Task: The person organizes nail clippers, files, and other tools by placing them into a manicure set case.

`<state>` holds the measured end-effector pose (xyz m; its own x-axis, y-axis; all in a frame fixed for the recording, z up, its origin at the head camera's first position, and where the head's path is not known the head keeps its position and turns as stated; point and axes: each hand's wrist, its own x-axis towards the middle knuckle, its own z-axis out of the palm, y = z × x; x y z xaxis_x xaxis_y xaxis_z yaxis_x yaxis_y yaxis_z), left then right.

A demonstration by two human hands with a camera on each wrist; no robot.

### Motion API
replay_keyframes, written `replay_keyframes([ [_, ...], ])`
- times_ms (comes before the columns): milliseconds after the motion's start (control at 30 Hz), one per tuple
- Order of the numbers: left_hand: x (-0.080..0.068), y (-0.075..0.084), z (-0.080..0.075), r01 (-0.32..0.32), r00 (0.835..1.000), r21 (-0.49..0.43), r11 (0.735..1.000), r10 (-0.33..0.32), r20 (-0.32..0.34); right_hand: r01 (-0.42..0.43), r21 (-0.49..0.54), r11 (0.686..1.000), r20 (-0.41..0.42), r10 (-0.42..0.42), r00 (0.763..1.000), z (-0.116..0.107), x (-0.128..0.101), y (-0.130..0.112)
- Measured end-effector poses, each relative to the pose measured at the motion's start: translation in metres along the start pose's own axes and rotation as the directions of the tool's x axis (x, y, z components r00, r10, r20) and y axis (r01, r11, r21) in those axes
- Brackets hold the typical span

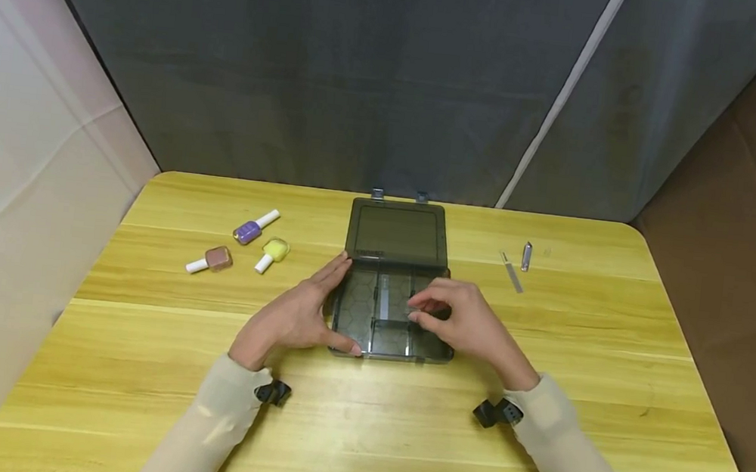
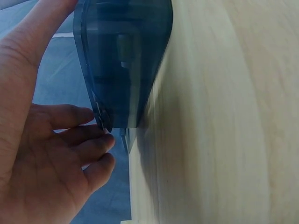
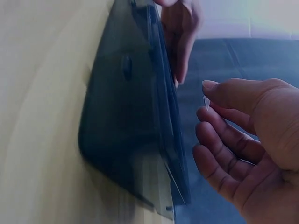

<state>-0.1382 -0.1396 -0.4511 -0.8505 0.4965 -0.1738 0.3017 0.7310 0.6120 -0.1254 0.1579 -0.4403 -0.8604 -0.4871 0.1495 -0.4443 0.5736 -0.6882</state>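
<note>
Smoky grey translucent plastic compartment box (image 1: pixel 390 309) lies open at the centre of the yellow wooden desk (image 1: pixel 539 403), lid (image 1: pixel 399 232) folded flat on the side of the box away from the person, two small latches at the lid's far edge. Box tray shows several compartments split by dividers; a hexagon pattern is visible on the floor of the tray.

Left hand (image 1: pixel 295 312) rests against the left wall of the box: thumb at the near left corner, fingers (image 2: pixel 88 140) straight and relaxed along the left edge, reaching up to the hinge line. The left wrist view shows the fingertips touching the box rim, not curled round it.

Right hand (image 1: pixel 462 320) sits over the right part of the box. Fingers (image 3: pixel 219 135) are curled, with thumb and forefinger pinching a small clear pointed piece (image 3: pixel 206 101), thin and translucent; the right wrist view shows its tip between the fingertips. What the piece is cannot be told. It is held above the right compartments, just clear of the tray.

Left of the box, well apart: purple nail polish bottle (image 1: pixel 254 229), yellow nail polish bottle (image 1: pixel 271 254), brown-pink nail polish bottle (image 1: pixel 210 260), all lying on their sides with white caps. Right of the box lid: thin flat metal nail file (image 1: pixel 512 271) and, just beside it, a small silver metal tool (image 1: pixel 526 256).
</note>
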Motion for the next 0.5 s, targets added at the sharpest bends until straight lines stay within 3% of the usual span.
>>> replay_keyframes([
  [500,0.000,0.000,0.000,0.003,1.000,0.015,1.000,-0.003,0.000,0.056,0.032,0.998,0.103,-0.059,0.993,0.017,0.001,-0.013],
])
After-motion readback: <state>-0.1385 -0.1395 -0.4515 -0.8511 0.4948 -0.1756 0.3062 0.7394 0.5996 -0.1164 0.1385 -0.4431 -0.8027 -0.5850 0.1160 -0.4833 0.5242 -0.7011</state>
